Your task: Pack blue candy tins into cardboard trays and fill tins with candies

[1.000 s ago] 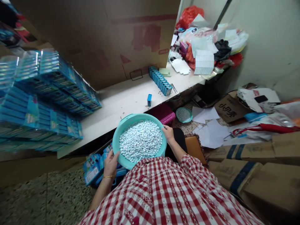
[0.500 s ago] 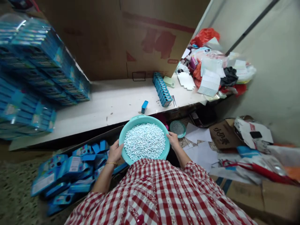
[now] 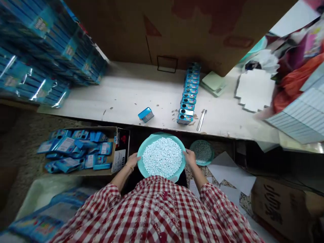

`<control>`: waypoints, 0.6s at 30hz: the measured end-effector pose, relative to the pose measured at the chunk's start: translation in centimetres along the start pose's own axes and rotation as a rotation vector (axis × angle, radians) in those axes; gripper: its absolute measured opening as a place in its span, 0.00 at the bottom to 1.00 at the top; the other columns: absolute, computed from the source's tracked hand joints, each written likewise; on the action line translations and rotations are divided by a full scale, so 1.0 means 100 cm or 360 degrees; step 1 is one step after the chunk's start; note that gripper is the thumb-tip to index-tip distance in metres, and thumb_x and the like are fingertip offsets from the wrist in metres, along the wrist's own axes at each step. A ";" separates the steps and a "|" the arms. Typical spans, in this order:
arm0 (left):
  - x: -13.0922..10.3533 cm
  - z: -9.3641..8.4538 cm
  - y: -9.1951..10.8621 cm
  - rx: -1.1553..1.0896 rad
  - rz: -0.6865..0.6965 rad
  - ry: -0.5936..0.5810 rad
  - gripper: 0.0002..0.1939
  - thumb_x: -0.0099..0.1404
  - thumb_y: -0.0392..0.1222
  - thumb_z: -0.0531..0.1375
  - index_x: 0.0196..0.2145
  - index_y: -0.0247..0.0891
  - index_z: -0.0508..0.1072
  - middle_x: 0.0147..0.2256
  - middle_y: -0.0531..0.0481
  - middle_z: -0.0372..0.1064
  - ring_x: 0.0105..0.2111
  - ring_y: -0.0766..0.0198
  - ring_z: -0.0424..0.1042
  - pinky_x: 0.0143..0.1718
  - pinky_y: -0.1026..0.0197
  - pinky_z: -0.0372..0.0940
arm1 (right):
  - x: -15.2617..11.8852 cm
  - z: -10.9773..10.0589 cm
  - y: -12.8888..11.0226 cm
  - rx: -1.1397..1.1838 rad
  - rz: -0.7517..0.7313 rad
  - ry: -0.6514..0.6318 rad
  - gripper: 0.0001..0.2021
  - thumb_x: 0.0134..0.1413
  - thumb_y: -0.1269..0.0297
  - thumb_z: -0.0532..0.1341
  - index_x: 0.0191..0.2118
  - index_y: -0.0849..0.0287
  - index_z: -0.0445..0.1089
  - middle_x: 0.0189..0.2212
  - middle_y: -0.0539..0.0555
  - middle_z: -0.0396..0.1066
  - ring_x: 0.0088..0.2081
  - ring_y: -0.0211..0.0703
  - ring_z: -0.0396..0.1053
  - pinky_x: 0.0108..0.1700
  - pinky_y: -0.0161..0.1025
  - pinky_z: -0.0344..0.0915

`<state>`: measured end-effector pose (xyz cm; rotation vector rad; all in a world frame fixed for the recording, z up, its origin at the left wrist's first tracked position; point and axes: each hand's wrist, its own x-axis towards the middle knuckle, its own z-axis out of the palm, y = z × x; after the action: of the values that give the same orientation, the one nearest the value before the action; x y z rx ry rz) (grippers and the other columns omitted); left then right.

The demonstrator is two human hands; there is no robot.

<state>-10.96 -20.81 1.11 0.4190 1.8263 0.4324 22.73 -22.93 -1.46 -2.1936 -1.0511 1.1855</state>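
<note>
A round turquoise basin (image 3: 139,161) full of small pale blue-white pellets (image 3: 162,157) is close to my body, below the table's front edge. My left hand (image 3: 132,161) grips its left rim, and my right hand (image 3: 189,157) grips the right rim. Fingers under the rim are partly hidden. Beyond the basin, a small blue tin (image 3: 146,114) rests on the white table (image 3: 126,98). To its right a row of several blue tins (image 3: 188,98) runs back toward a large cardboard box (image 3: 121,37).
Wrapped stacks of blue packs (image 3: 58,47) stand on the left. A carton (image 3: 115,158) of blue boxes lies below them. Right of the tins are a metal strip (image 3: 201,120), a green container (image 3: 214,82) and white card (image 3: 255,89). Another pellet basin (image 3: 212,154) sits lower right.
The view has shifted closer to the table and tilted down. Both hands still grip the basin, which now appears slightly lower and farther right.
</note>
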 end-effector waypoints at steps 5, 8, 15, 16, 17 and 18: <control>0.027 0.027 0.009 0.0067 -0.0051 0.0076 0.15 0.54 0.27 0.58 0.40 0.33 0.70 0.28 0.50 0.72 0.23 0.69 0.69 0.27 0.65 0.67 | 0.045 0.013 0.012 0.0047 0.0027 -0.0014 0.18 0.43 0.61 0.54 0.38 0.61 0.75 0.32 0.54 0.75 0.34 0.46 0.70 0.37 0.38 0.63; 0.059 0.040 0.027 0.0121 -0.0026 0.0050 0.16 0.55 0.27 0.58 0.42 0.35 0.69 0.31 0.49 0.72 0.27 0.68 0.71 0.30 0.65 0.68 | 0.077 0.030 0.011 0.0058 0.0081 0.0029 0.16 0.43 0.62 0.54 0.34 0.61 0.74 0.29 0.54 0.75 0.33 0.44 0.69 0.38 0.37 0.63; 0.120 0.044 0.068 0.0412 -0.0083 -0.0200 0.10 0.56 0.30 0.60 0.38 0.35 0.69 0.27 0.51 0.69 0.28 0.67 0.70 0.33 0.62 0.69 | 0.089 0.042 0.015 0.0096 0.0369 0.0199 0.16 0.45 0.59 0.56 0.35 0.64 0.75 0.33 0.57 0.75 0.38 0.45 0.70 0.43 0.39 0.64; 0.122 0.041 0.073 0.0462 -0.0099 -0.0231 0.09 0.56 0.31 0.61 0.36 0.34 0.69 0.25 0.51 0.68 0.28 0.67 0.70 0.33 0.61 0.69 | 0.072 0.035 0.020 0.0110 0.0407 0.0237 0.17 0.46 0.58 0.57 0.37 0.63 0.75 0.36 0.57 0.75 0.41 0.45 0.69 0.46 0.39 0.63; 0.124 0.039 0.078 0.0504 -0.0107 -0.0253 0.07 0.55 0.31 0.62 0.34 0.33 0.70 0.24 0.52 0.67 0.27 0.66 0.70 0.33 0.60 0.69 | 0.050 0.027 0.026 0.0120 0.0453 0.0285 0.17 0.47 0.58 0.57 0.39 0.61 0.75 0.39 0.56 0.75 0.43 0.45 0.69 0.48 0.40 0.63; 0.125 0.038 0.084 0.0536 -0.0103 -0.0261 0.06 0.56 0.32 0.62 0.33 0.33 0.70 0.24 0.51 0.67 0.27 0.66 0.70 0.33 0.60 0.69 | 0.024 0.018 0.033 0.0123 0.0510 0.0332 0.16 0.47 0.58 0.57 0.39 0.61 0.75 0.40 0.57 0.74 0.44 0.45 0.69 0.49 0.41 0.62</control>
<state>-10.29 -7.09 -6.18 0.6055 1.7488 0.0412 23.42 -23.05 -5.84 -2.4225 -0.5748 1.0731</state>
